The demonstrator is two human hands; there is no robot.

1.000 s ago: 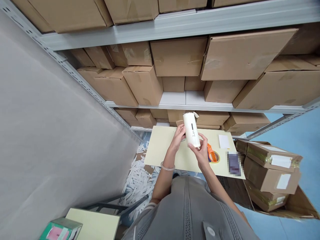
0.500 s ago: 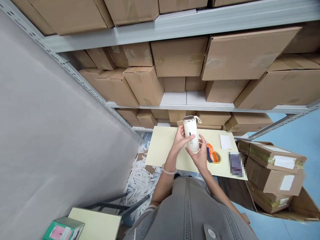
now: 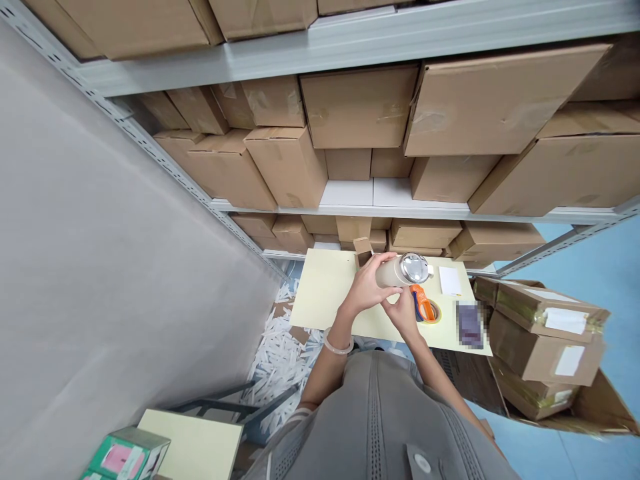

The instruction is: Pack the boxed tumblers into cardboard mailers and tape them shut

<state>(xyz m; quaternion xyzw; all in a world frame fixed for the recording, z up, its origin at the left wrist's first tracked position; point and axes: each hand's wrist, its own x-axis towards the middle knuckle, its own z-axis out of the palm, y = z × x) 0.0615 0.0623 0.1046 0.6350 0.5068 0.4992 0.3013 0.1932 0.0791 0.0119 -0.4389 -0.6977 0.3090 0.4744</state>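
Observation:
A white insulated bottle (image 3: 387,273) lies tipped on its side above the table, its shiny round lid (image 3: 415,267) turned to the right and up toward me. My left hand (image 3: 365,288) wraps round the body from the left, thumb underneath. Against the underside, close to the lid end, my right hand (image 3: 404,315) is closed, though the bottle hides some of its fingers. A white carry loop (image 3: 430,271) shows at the lid's edge. Just behind the left hand stands a small brown carton (image 3: 362,247) with its flap up.
On the pale yellow table (image 3: 320,287) are an orange tape dispenser (image 3: 424,305), a white card (image 3: 450,281) and a blurred dark item (image 3: 470,325). Shelves of cartons (image 3: 360,110) rise ahead. Stacked taped boxes (image 3: 547,347) stand right; paper strips (image 3: 280,360) litter the floor left.
The bottle has gone from upright to lying sideways, its lid swinging right and toward me. My left hand turned with it; my right hand shifted from its base to its underside.

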